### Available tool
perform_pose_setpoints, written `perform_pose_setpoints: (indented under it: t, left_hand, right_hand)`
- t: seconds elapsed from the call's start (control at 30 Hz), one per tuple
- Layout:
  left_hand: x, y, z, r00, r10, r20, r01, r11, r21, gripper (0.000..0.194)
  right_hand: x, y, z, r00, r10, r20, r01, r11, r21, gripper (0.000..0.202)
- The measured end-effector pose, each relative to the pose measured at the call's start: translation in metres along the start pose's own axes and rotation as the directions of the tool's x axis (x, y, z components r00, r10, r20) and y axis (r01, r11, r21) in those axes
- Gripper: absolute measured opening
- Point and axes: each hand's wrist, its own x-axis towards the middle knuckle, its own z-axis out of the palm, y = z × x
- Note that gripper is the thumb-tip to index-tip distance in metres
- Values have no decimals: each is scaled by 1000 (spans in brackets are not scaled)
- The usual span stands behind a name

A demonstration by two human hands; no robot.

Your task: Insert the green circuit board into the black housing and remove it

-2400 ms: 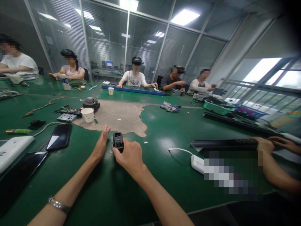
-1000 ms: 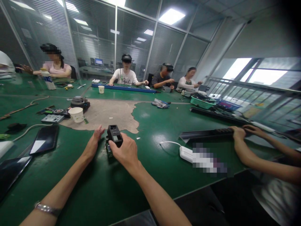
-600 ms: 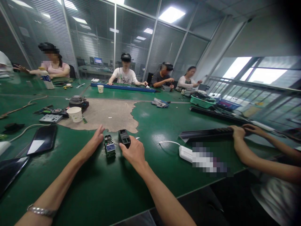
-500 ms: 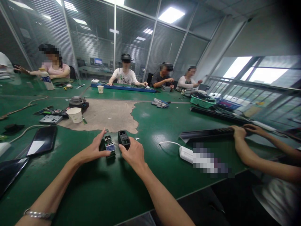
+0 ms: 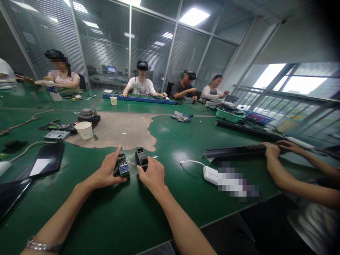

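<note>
My left hand is curved around a small circuit board with a blue display-like part on its face. The thumb lies along the board's lower edge, while the index finger points past its top; the other fingers are partly hidden. Just to the right, my right hand grips a black plastic housing with openings in its face, thumb on the near side. A narrow gap separates board and housing, both close over the green table.
A paper cup and electronic parts stand on a brown sheet. Dark phone-like devices lie left. A white power strip lies right, near a co-worker's hands on a long black strip. Other people sit across the table.
My left thumb has slid down from the board's face to its lower edge. The housing in my right hand has shifted slightly to the right.
</note>
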Motion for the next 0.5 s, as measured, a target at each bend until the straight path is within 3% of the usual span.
perform_pose_setpoints:
  t: [0.2,0.4,0.5]
  left_hand:
    - [0,-6,3,999,-37,-20,38,999,33,132]
    - [-1,-6,-3,999,-38,-5,38,999,-18,131]
    - [2,-9,-7,993,-63,-104,46,986,-162,112]
  right_hand:
    - [-2,-2,-3,1000,3,-30,-2,1000,25,59]
    - [0,-1,-5,1000,28,6,-28,999,42,35]
    - [2,-3,-7,999,8,-50,-2,991,130,31]
